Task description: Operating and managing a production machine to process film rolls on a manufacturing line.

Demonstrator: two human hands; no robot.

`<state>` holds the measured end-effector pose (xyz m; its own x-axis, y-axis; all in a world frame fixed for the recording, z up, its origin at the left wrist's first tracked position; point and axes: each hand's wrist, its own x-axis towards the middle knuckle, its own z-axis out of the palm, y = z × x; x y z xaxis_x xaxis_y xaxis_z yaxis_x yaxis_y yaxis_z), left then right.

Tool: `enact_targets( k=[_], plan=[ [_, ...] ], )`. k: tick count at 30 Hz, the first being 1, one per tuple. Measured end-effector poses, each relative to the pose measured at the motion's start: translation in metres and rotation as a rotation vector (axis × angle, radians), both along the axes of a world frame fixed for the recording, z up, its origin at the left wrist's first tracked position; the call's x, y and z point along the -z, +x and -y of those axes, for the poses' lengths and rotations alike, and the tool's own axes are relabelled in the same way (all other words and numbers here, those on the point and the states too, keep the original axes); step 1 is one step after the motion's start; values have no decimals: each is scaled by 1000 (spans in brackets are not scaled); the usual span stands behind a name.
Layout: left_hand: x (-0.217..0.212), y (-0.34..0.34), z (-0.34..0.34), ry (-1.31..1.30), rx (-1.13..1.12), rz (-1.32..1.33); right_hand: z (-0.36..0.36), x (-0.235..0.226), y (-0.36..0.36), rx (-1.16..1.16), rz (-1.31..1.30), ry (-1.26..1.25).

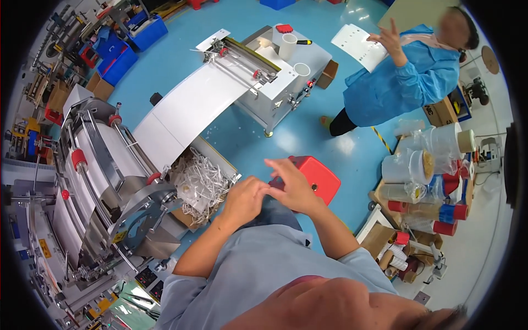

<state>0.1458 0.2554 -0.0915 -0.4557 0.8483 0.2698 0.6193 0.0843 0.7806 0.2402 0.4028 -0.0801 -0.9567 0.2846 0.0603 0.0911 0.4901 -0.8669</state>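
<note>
My left hand (pixel 245 197) is raised in front of my body with its fingers curled together; whatever they may hold is hidden. Right beside it, my right hand (pixel 294 187) has its fingers apart, the thumb side meeting the left fingertips, and nothing shows in it. Both hands are above my lap, between a cardboard box of tangled white paper strips (pixel 202 181) and a red plastic stool (pixel 319 179). Left of them, a wide white paper web (pixel 190 113) stretches from a large roller machine (pixel 110 165) to a smaller grey machine (pixel 269 91).
A co-worker in a blue smock (pixel 401 82) stands at the far right, holding a white sheet (pixel 357 47) with small dark marks. Wrapped rolls (pixel 407 168) are stacked on a pallet at the right. Blue bins (pixel 118 63) stand far left. A white cup (pixel 287 47) sits on the smaller machine.
</note>
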Motion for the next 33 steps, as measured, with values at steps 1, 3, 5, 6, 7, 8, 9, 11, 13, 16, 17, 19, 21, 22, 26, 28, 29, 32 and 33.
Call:
enact_targets(
  k=[1, 3, 5, 6, 7, 8, 9, 11, 13, 16, 17, 19, 21, 22, 26, 28, 29, 32, 33],
  plan=[
    [8, -7, 5, -48, -107, 76, 3, 4, -8, -4, 5, -1],
    [32, -21, 20, -94, -213, 145, 7, 7, -21, -97, -31, -37],
    [76, -34, 43, -202, -442, 137, 1, 9, -32, -110, -12, -26],
    [106, -40, 59, -280, -510, 87, -4, 9, -38, -94, -1, -62],
    [136, -43, 81, -360, -573, 38, -7, 8, -42, -71, 13, -102],
    [159, -43, 101, -478, -631, 8, -12, 10, -47, -59, 6, -97],
    [179, -45, 119, -599, -685, -24, -19, 14, -54, -69, -22, -126],
    [205, -48, 149, -748, -730, 26, -32, 11, -66, -56, -48, -154],
    [222, -51, 164, -905, -810, 58, -41, 2, -79, -81, -56, -150],
    [266, -37, 190, -1031, -1031, 16, -65, -1, -99, -119, -62, -172],
    [278, -36, 193, -994, -1148, -65, -76, 3, -106, -136, -62, -177],
    [286, -52, 190, -1264, -932, 45, -106, 17, -114, -88, -97, -191],
    [315, -54, 213, -1513, -694, 171, -140, 16, -125, -90, -90, -226],
    [339, -49, 230, -1576, -764, 271, -157, 14, -133, -11, -113, -238],
    [368, -44, 220, -1767, -597, 369, -240, 37, -169, 101, -178, -275],
    [346, -64, 165, -1763, -497, 381, -278, 55, -182, 181, -100, -415],
    [332, -74, 142, -1760, -416, 401, -289, 50, -191, 188, -85, -422],
    [298, -102, 70, -1300, -551, 241, -325, 34, -211, 183, -245, -420],
    [260, -125, 20, -1153, -627, 290, -335, 40, -217, 190, -225, -418]
  ],
)
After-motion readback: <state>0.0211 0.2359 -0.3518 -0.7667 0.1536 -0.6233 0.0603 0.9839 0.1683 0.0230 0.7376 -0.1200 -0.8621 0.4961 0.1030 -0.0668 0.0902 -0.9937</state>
